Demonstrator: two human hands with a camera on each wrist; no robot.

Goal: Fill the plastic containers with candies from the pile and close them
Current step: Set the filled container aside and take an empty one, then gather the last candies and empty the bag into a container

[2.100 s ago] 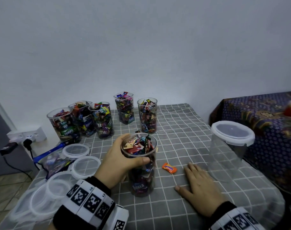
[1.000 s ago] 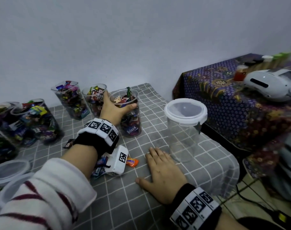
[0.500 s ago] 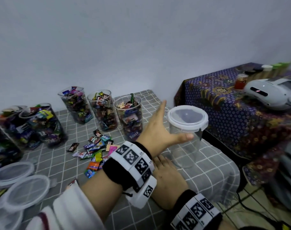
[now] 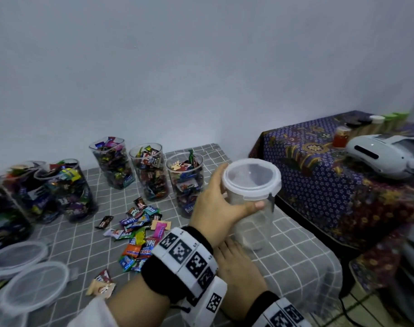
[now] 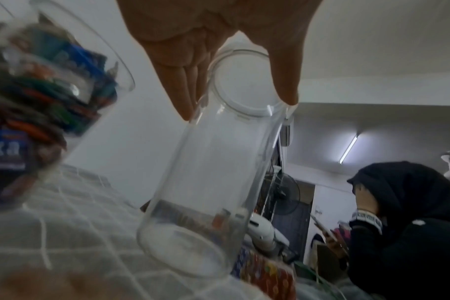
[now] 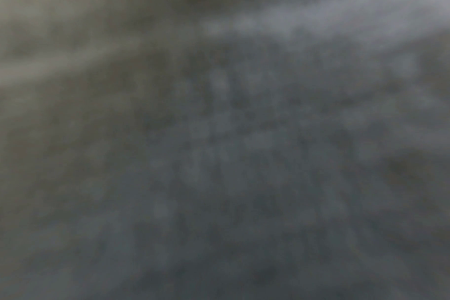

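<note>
My left hand [image 4: 236, 192] grips an empty clear container [image 4: 253, 220] just under its white lid [image 4: 252, 178], thumb in front and fingers behind. In the left wrist view the left hand [image 5: 238, 107] clasps the container [image 5: 213, 172], which leans a little over the cloth. My right hand [image 4: 239, 267] lies flat on the grey checked cloth [image 4: 295, 256], partly hidden under my left wrist. A pile of wrapped candies [image 4: 139, 230] lies left of both hands. The right wrist view is dark and blurred.
Several candy-filled lidless containers stand along the back, the nearest [image 4: 186, 182] beside my left hand. Loose lids [image 4: 36, 286] lie at the front left. A patterned-cloth table [image 4: 342, 185] with a white headset [image 4: 385, 159] stands to the right. A seated person [image 5: 403, 223] is beyond it.
My left hand set the filled container in the back row, let go, crossed right over my right hand and took hold of the empty lidded container. My right hand stayed flat.
</note>
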